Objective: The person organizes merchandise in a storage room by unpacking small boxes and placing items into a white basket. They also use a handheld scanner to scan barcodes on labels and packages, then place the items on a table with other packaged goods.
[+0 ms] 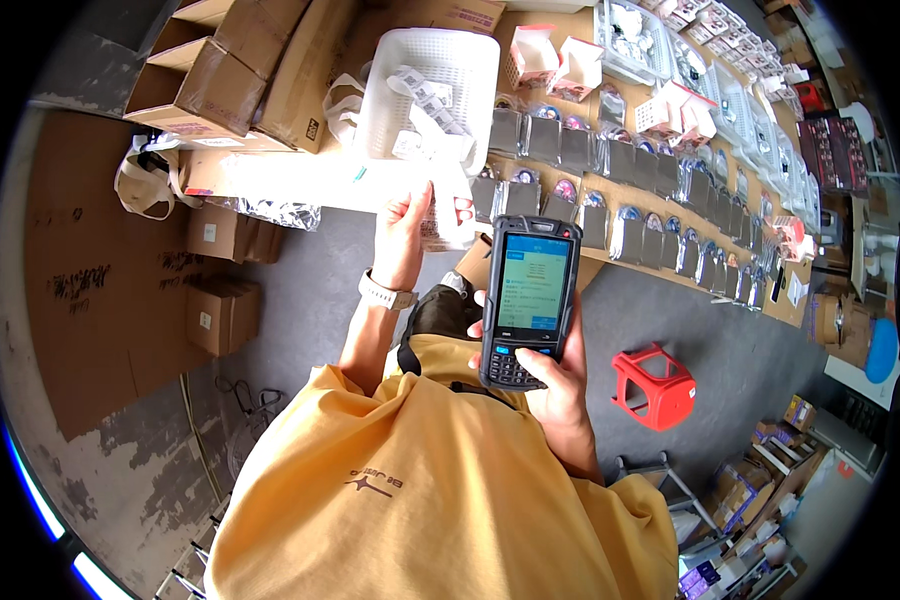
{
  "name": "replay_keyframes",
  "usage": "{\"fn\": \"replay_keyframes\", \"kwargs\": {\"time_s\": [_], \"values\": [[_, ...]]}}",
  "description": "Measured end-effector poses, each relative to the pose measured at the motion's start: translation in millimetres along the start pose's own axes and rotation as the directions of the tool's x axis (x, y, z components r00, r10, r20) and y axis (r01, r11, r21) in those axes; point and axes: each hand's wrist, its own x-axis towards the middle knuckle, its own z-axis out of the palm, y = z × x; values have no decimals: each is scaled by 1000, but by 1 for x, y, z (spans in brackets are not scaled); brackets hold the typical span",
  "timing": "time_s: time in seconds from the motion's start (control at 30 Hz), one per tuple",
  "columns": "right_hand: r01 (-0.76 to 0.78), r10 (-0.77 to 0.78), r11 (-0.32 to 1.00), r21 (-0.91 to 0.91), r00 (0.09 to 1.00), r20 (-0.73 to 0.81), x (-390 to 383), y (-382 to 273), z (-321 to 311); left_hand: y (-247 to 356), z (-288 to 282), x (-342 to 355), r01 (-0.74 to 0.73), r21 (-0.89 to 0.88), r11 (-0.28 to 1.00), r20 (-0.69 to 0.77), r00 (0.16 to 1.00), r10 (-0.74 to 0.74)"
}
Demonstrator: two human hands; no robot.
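Observation:
My right hand (pixel 560 385) grips a black handheld scanner (pixel 526 300) with a lit blue screen and a keypad, thumb resting on the keys. My left hand (pixel 405 225), a white watch on its wrist, holds up a strip of white paper labels (pixel 448 205). The strip trails up into a white plastic basket (pixel 425 85) that stands on the table's near end. The scanner sits just right of and below the labels, apart from them.
A long brown table (pixel 610 215) carries rows of dark packaged items and small white and pink boxes. Cardboard boxes (pixel 225 60) pile at the left, more on the floor (pixel 225 310). A red plastic stool (pixel 653 385) stands on the grey floor at right.

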Motion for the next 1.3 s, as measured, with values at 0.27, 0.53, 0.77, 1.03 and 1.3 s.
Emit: {"fn": "replay_keyframes", "kwargs": {"time_s": [0.27,0.53,0.77,1.03,1.3], "values": [[-61,61,998,-3,998,-24,-4,5,1,13,15,-6,57,-109,992,177,984,-37],[-202,202,979,21,979,14,-6,8,6,-6,-2,-5,26,159,987,250,966,-66],[-316,308,943,101,947,89,-5,11,11,-12,-7,-8,29,210,977,267,960,-86],[-317,309,943,101,947,85,-7,12,9,-9,-1,-9,15,149,989,328,943,-63],[-323,316,940,107,945,80,-8,15,9,-16,-10,-7,-10,215,977,313,948,-59]]}}
